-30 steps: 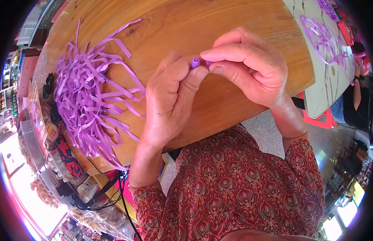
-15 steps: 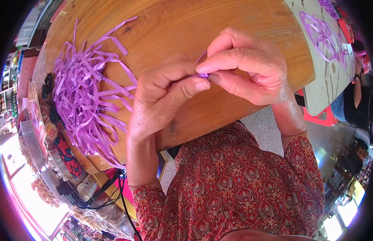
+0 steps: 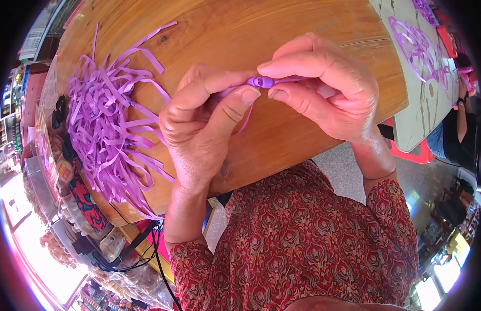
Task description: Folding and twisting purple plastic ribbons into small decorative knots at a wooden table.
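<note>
A purple ribbon (image 3: pixel 261 82) with a small folded loop or knot in it is held above the wooden table. My left hand (image 3: pixel 199 116) pinches it between thumb and index finger at the left side of the knot. On the other side, my right hand (image 3: pixel 331 90) has its fingers curled round the ribbon's tail, which runs back into the palm. The right thumb and index tips sit just beside the knot. A thin ribbon end hangs below the left fingers. To the left lies a large loose heap of purple ribbons (image 3: pixel 108 129), some strands reaching behind my left wrist.
The wooden table (image 3: pixel 240 31) curves toward me. At right stands a pale table (image 3: pixel 419 109) with more purple ribbon (image 3: pixel 414 46), and a person (image 3: pixel 461 114) sits beside it. Black cables (image 3: pixel 156 243) hang at the lower left, near bags and boxes along the table's side.
My fingertips have drawn slightly apart, so the knot now shows between them. The left hand shifted left, the right hand a little right, and a ribbon end came into view below.
</note>
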### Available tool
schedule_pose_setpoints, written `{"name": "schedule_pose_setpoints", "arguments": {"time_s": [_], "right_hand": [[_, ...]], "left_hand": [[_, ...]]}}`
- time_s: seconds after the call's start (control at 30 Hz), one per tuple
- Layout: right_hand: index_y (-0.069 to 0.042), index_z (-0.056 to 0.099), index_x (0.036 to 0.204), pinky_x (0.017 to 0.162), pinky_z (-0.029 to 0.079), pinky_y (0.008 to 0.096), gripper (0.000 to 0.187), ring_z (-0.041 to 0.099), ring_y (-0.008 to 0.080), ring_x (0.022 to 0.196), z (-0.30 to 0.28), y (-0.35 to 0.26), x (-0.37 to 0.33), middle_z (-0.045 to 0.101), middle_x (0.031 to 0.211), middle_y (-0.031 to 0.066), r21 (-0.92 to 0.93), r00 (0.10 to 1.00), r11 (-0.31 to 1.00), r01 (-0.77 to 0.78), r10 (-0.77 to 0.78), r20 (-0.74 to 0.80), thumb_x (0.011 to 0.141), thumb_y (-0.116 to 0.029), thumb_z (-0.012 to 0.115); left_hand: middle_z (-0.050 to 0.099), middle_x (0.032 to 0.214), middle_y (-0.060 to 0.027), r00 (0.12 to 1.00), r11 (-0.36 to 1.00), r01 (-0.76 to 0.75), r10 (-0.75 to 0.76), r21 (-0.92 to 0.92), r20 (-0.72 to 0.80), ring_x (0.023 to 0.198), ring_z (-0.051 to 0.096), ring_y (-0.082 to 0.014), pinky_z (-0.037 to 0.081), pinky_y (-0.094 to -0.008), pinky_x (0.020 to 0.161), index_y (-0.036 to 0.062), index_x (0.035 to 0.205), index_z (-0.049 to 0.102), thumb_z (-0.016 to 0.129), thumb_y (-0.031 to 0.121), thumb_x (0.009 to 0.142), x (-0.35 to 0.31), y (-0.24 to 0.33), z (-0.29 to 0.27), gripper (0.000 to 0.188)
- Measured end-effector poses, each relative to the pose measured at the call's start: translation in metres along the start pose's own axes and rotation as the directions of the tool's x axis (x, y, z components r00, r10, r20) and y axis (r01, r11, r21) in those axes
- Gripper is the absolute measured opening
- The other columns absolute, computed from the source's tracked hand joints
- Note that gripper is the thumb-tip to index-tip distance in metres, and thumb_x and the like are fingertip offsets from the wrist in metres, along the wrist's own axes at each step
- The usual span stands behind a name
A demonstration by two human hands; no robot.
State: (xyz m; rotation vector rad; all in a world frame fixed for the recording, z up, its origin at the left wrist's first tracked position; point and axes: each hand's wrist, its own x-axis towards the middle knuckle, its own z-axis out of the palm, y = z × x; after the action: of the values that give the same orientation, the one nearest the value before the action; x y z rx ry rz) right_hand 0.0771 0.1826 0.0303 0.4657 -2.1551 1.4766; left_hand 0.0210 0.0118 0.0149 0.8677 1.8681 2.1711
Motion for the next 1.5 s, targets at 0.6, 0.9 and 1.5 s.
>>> {"name": "schedule_pose_setpoints", "arguments": {"time_s": [0.6, 0.9, 1.5], "right_hand": [[0.000, 0.062, 0.087, 0.063, 0.046, 0.0241, 0.019, 0.058, 0.0163, 0.075, -0.001, 0.000, 0.000, 0.061, 0.084, 0.0100, -0.038, 1.000, 0.999, 0.003, -0.003, 0.002, 0.071, 0.010, 0.065], [0.000, 0.062, 0.086, 0.062, 0.047, 0.0253, 0.018, 0.059, 0.0182, 0.073, 0.000, -0.001, 0.001, 0.061, 0.081, 0.0105, -0.070, 0.999, 0.997, 0.033, -0.032, 0.009, 0.070, 0.009, 0.066], [0.001, 0.060, 0.088, 0.060, 0.043, 0.0273, 0.018, 0.055, 0.0190, 0.069, -0.006, 0.002, -0.001, 0.058, 0.080, 0.0116, -0.025, 0.988, 0.997, 0.080, -0.076, 0.138, 0.072, 0.007, 0.065]], "left_hand": [[0.058, 0.066, -0.0031, 0.970, 0.883, -0.233, 0.238, 0.407, 0.037, 0.056, 0.044, -0.0117, 0.035, -0.0224, 0.049, 0.0007, 0.086, 0.067, 0.069, -0.006, 0.070, 0.002, 0.012, 0.004, 0.018], [0.059, 0.069, -0.0041, 0.968, 0.877, -0.246, 0.247, 0.414, 0.052, 0.054, 0.043, -0.0114, 0.035, -0.0225, 0.048, 0.0014, 0.085, 0.067, 0.070, -0.006, 0.068, 0.000, 0.010, 0.002, 0.018], [0.052, 0.065, -0.0025, 0.968, 0.875, -0.249, 0.233, 0.415, 0.090, 0.060, 0.041, -0.0123, 0.031, -0.0241, 0.054, 0.0001, 0.082, 0.064, 0.069, -0.004, 0.068, -0.005, 0.012, 0.005, 0.015]]}}
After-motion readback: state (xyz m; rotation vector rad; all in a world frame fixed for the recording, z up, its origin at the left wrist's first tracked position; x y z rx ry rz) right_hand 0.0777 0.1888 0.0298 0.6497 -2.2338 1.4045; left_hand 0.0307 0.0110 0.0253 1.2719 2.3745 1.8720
